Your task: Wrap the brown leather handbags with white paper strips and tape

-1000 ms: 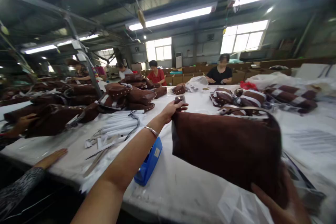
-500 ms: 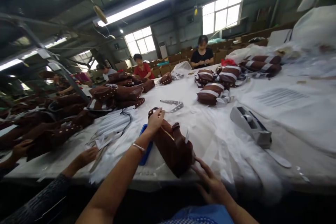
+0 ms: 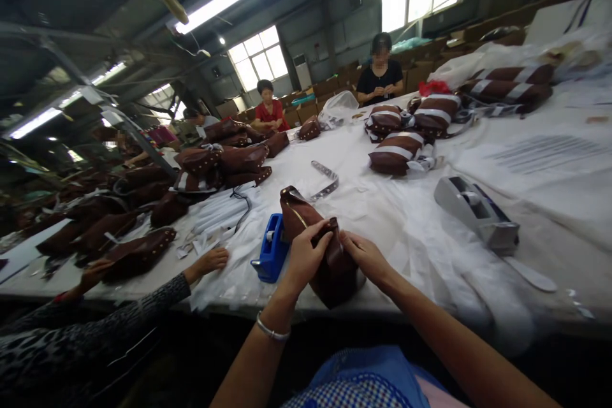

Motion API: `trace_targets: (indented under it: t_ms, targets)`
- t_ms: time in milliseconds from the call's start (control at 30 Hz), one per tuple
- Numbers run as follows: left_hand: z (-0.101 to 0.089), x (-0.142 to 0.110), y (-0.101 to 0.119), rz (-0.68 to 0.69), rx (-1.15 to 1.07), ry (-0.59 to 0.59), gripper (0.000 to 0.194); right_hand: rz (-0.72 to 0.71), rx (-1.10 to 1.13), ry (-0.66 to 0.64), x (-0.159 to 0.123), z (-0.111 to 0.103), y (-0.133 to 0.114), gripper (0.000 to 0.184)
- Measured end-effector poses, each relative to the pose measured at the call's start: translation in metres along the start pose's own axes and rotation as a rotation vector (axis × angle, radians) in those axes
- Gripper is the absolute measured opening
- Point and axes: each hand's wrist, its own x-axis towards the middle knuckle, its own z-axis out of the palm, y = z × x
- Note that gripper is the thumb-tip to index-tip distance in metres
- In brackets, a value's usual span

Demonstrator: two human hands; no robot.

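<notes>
A dark brown leather bag point(image 3: 337, 284) with a brass-coloured zip lies tilted in front of me at the table edge. My left hand point(image 3: 306, 255) reaches over it, fingers closed on the bag's brown strap point(image 3: 333, 226) near its looped end. From the other side my right hand point(image 3: 366, 256) pinches the same strap, its fingertips close to the left ones. The exact grip is partly hidden by the fingers. A blue tape dispenser point(image 3: 271, 252) stands just left of the bag. Beyond the bag lies a loose strap with metal eyelets point(image 3: 327, 182).
A grey tape dispenser point(image 3: 478, 217) stands to the right. Stuffed brown bags point(image 3: 243, 162) are piled at the left, and wrapped ones point(image 3: 396, 152) lie farther back. At my left a co-worker's hand point(image 3: 210, 262) rests over white sheets. Two people stand across the table.
My left hand has moved from the bag's far end to the strap. My right hand has come up from the bag's near side to the strap. The co-worker's arm has moved right.
</notes>
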Motion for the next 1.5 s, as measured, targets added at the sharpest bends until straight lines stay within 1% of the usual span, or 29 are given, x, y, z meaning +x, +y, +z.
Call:
trace_targets:
  t_ms: [67, 133, 200, 233, 267, 300, 367, 400, 433, 500, 567, 600, 667, 700, 733, 767, 800, 867, 933, 1000, 1167, 1233, 1267, 1300, 1333, 1400, 1433, 1467, 1500]
  targets:
    - [-0.001, 0.000, -0.004, -0.017, -0.076, 0.049, 0.034, 0.030, 0.058, 0.010, 0.007, 0.004, -0.008, 0.051]
    - [-0.004, 0.003, -0.008, -0.060, -0.189, 0.187, 0.037, 0.027, 0.170, -0.011, 0.008, 0.007, -0.017, 0.044]
    - [-0.009, 0.007, -0.009, -0.120, -0.312, 0.358, 0.044, -0.024, 0.270, -0.059, 0.005, 0.009, -0.025, 0.040]
    - [-0.011, 0.010, -0.007, -0.153, -0.392, 0.407, 0.046, -0.055, 0.291, -0.071, 0.004, 0.009, -0.029, 0.040]
    - [-0.013, 0.012, -0.003, -0.193, -0.494, 0.399, 0.049, -0.082, 0.288, -0.068, 0.003, 0.010, -0.033, 0.039]
    - [-0.015, 0.015, 0.003, -0.240, -0.615, 0.335, 0.053, -0.104, 0.262, -0.057, 0.002, 0.010, -0.036, 0.039]
    - [-0.018, 0.018, 0.017, -0.313, -0.841, 0.148, 0.059, -0.134, 0.175, -0.023, 0.001, 0.011, -0.042, 0.038]
    - [-0.019, 0.020, 0.025, -0.324, -0.908, 0.079, 0.058, -0.141, 0.131, -0.007, 0.000, 0.011, -0.043, 0.037]
    - [-0.019, 0.020, 0.032, -0.319, -0.939, 0.045, 0.053, -0.144, 0.096, 0.002, -0.001, 0.011, -0.044, 0.037]
    - [-0.020, 0.021, 0.043, -0.269, -0.924, 0.062, 0.041, -0.142, 0.060, 0.004, -0.006, 0.010, -0.044, 0.042]
    - [-0.021, 0.020, 0.050, -0.221, -0.882, 0.095, 0.035, -0.149, 0.021, 0.058, -0.014, 0.008, -0.041, 0.055]
    - [-0.022, 0.020, 0.052, -0.207, -0.860, 0.112, 0.034, -0.166, -0.026, 0.137, -0.020, 0.006, -0.039, 0.063]
    - [-0.023, 0.018, 0.055, -0.197, -0.816, 0.149, 0.032, -0.236, -0.173, 0.378, -0.030, 0.002, -0.035, 0.072]
    - [-0.023, 0.017, 0.056, -0.198, -0.801, 0.160, 0.030, -0.281, -0.248, 0.478, -0.034, 0.000, -0.034, 0.073]
    - [-0.023, 0.015, 0.058, -0.198, -0.793, 0.163, 0.029, -0.320, -0.304, 0.515, -0.037, -0.001, -0.034, 0.070]
    - [-0.023, 0.014, 0.059, -0.194, -0.792, 0.157, 0.027, -0.346, -0.328, 0.484, -0.040, -0.001, -0.034, 0.065]
    - [-0.022, 0.014, 0.061, -0.185, -0.797, 0.149, 0.026, -0.352, -0.317, 0.402, -0.041, -0.001, -0.035, 0.058]
    - [-0.020, 0.012, 0.065, -0.155, -0.806, 0.144, 0.024, -0.306, -0.235, 0.191, -0.039, 0.001, -0.038, 0.042]
    - [-0.018, 0.010, 0.067, -0.131, -0.794, 0.158, 0.024, -0.235, -0.139, 0.074, -0.035, 0.005, -0.041, 0.032]
    - [-0.015, 0.005, 0.068, -0.137, -0.752, 0.156, 0.026, -0.207, -0.075, 0.061, -0.031, 0.008, -0.042, 0.032]
    - [-0.013, -0.012, 0.060, -0.231, -0.624, 0.046, 0.032, -0.258, -0.020, 0.105, -0.029, 0.010, -0.041, 0.028]
    - [-0.018, -0.015, 0.057, -0.213, -0.575, 0.007, 0.032, -0.267, -0.015, 0.092, -0.030, 0.010, -0.039, 0.028]
    - [-0.021, -0.015, 0.057, -0.187, -0.554, 0.016, 0.033, -0.266, -0.009, 0.085, -0.031, 0.010, -0.038, 0.028]
    - [-0.024, -0.013, 0.057, -0.157, -0.538, 0.056, 0.035, -0.261, -0.001, 0.078, -0.031, 0.010, -0.037, 0.028]
    - [-0.026, -0.012, 0.057, -0.124, -0.520, 0.133, 0.043, -0.256, 0.009, 0.075, -0.031, 0.010, -0.037, 0.028]
    - [-0.029, -0.007, 0.058, -0.045, -0.435, 0.348, 0.061, -0.252, 0.019, 0.074, -0.031, 0.011, -0.036, 0.027]
    - [-0.029, -0.005, 0.058, 0.002, -0.362, 0.450, 0.065, -0.255, 0.019, 0.079, -0.031, 0.012, -0.036, 0.027]
    - [-0.029, -0.003, 0.058, 0.052, -0.272, 0.525, 0.062, -0.261, 0.015, 0.086, -0.030, 0.013, -0.037, 0.027]
    - [-0.028, -0.001, 0.058, 0.105, -0.175, 0.565, 0.053, -0.268, 0.011, 0.089, -0.030, 0.013, -0.037, 0.027]
